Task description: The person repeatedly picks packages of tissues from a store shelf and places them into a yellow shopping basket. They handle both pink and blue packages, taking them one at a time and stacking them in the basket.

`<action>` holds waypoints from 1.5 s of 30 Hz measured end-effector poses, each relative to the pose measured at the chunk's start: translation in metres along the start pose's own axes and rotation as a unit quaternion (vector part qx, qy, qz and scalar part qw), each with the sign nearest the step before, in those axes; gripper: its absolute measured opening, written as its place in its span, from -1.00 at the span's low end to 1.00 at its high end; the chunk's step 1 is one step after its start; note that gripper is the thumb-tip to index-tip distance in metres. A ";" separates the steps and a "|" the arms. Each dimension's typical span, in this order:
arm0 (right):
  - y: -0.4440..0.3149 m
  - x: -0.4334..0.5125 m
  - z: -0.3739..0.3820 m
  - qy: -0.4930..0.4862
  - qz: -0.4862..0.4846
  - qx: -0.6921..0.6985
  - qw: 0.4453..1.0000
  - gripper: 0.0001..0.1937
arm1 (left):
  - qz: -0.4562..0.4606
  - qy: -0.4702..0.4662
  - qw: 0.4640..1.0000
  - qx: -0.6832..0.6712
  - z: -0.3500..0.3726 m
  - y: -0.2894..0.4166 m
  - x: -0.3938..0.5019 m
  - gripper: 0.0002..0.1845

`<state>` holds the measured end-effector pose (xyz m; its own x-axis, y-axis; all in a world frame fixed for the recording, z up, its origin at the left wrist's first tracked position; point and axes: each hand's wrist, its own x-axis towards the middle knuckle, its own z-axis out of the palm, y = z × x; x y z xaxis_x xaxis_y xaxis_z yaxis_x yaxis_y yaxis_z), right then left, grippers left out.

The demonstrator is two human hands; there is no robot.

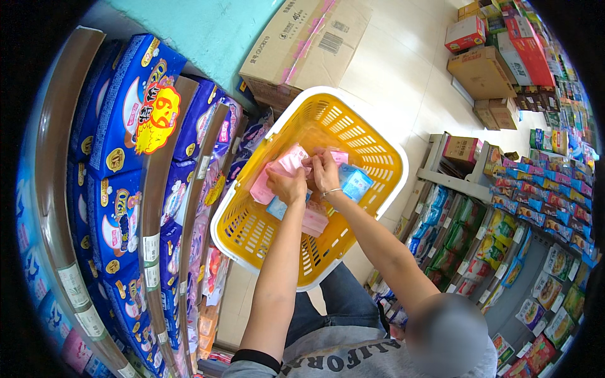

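A yellow plastic shopping basket (264, 236) with a white rim stands before me, with several pink and blue packs inside. My left hand (289, 183) is closed around a pink soft pack (289, 159) at the basket's middle. Close beside it is my right hand (324, 171), wearing a bracelet at the wrist, its fingertips near the pack's edge; whether they grip anything is hidden. Below my right hand's wrist lies a blue pack (357, 184). Another pink pack (314, 219) lies between my forearms, and a second blue pack (279, 208) is partly covered by my left hand.
Shelves of blue and purple packs (116, 193) run along the left, with brown edges and price tags. A taped cardboard box (312, 42) stands beyond the basket. At right are a shelf of packaged goods (496, 236) and stacked cartons (477, 71).
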<state>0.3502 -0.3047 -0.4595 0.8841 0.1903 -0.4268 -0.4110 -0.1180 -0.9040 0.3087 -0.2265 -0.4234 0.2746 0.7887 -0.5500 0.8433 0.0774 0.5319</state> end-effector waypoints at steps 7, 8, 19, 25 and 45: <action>0.024 0.038 0.015 0.032 -0.093 -0.308 0.946 -0.60 | 0.024 0.033 0.998 0.058 0.004 -0.025 0.000 0.04; 0.026 0.043 0.020 0.001 -0.045 -0.347 0.937 -0.53 | 0.006 0.027 0.998 0.056 -0.001 -0.028 0.001 0.03; 0.051 0.077 0.015 -0.071 0.180 -0.187 0.963 -0.30 | 0.194 -0.012 0.980 -0.054 0.002 -0.044 0.004 -0.54; 0.005 0.057 0.017 0.028 0.269 -0.088 0.959 -0.21 | 0.191 -0.085 0.977 -0.051 -0.007 -0.047 0.024 -0.55; -0.119 -0.098 -0.011 -0.007 -0.033 -0.056 0.998 -0.40 | 0.073 -0.176 0.935 -0.297 -0.165 -0.005 -0.103 -0.47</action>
<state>0.3151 -0.3199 -0.3096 0.9048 0.2138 -0.3683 -0.3245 -0.2139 -0.9214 0.2006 -0.2075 -0.2635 0.5905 0.5754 -0.5659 0.4073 0.3928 0.8245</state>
